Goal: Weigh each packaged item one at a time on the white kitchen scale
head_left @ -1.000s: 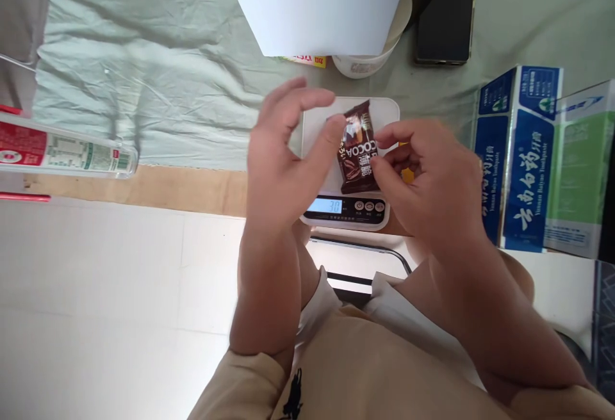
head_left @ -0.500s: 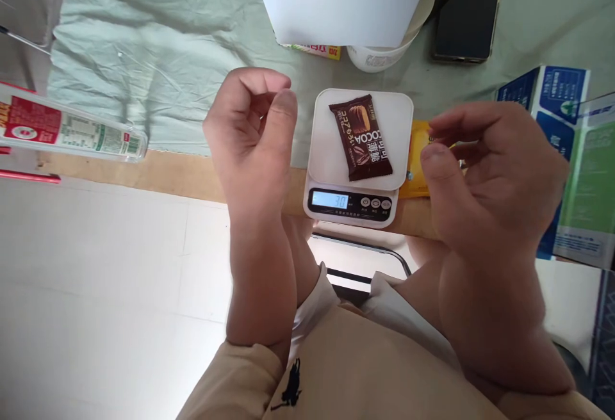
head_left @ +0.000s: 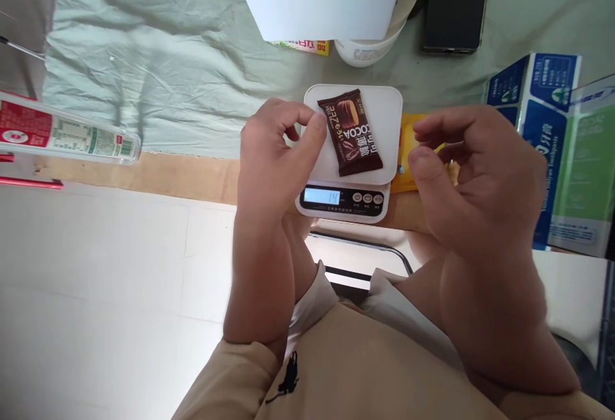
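The person wears a tan, sand-coloured top (head_left: 384,375) of soft, matte fabric, its long sleeves pushed up so both forearms are bare. A small black embroidered emblem (head_left: 284,378) sits on the left sleeve near the cuff. Beneath the tan cloth a white underlayer (head_left: 312,301) shows, folded into two pale edges on either side of a dark gap. The left hand (head_left: 273,157) and right hand (head_left: 473,170) are bare, with no rings, watch or gloves visible.

Snack packet (head_left: 350,132) on scale (head_left: 384,109); bowl (head_left: 369,48) behind; phone (head_left: 455,7) right.
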Demonstrator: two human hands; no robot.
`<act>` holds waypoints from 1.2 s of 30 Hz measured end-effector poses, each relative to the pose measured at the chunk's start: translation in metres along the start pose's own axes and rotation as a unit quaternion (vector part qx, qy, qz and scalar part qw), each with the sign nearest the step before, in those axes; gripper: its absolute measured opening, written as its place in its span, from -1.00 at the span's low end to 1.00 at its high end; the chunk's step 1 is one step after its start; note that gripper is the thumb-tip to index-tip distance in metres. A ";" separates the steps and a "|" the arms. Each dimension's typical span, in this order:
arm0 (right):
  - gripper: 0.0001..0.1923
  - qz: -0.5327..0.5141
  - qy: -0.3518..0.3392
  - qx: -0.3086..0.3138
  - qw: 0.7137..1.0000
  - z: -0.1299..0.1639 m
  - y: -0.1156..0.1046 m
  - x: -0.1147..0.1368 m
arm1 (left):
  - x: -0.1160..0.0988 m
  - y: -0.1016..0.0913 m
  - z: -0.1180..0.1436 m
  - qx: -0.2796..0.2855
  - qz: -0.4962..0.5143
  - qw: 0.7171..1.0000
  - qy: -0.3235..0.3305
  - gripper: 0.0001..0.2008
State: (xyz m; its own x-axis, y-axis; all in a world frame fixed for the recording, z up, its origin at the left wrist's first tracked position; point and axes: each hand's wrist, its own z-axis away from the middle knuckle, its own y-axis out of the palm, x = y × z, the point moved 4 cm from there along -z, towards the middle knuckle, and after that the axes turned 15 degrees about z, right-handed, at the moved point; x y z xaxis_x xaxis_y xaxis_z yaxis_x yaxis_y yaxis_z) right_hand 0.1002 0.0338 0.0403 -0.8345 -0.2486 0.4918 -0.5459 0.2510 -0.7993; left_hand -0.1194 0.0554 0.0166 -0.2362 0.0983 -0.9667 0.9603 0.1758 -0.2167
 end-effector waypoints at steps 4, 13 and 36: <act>-0.95 -0.011 -0.002 -0.004 1.000 0.006 -0.009 -0.004 | 0.001 0.011 0.009 0.012 -0.115 0.993 -0.021 -0.67; -0.86 -0.074 -0.085 0.072 0.991 0.036 -0.013 0.014 | -0.020 0.078 0.018 0.046 -0.262 0.960 -0.089 -0.66; -0.82 -0.169 -0.069 0.027 0.983 0.051 -0.078 -0.019 | -0.035 0.131 0.014 0.132 -0.071 0.988 0.026 -0.90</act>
State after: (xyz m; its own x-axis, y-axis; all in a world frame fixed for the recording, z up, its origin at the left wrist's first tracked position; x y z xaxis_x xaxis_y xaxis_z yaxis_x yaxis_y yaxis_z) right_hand 0.1624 -0.0289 0.0763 -0.5854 -0.4349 0.6843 -0.7828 0.0833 -0.6167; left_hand 0.0165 0.0616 0.0204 -0.3715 0.1428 -0.9174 0.9209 -0.0691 -0.3837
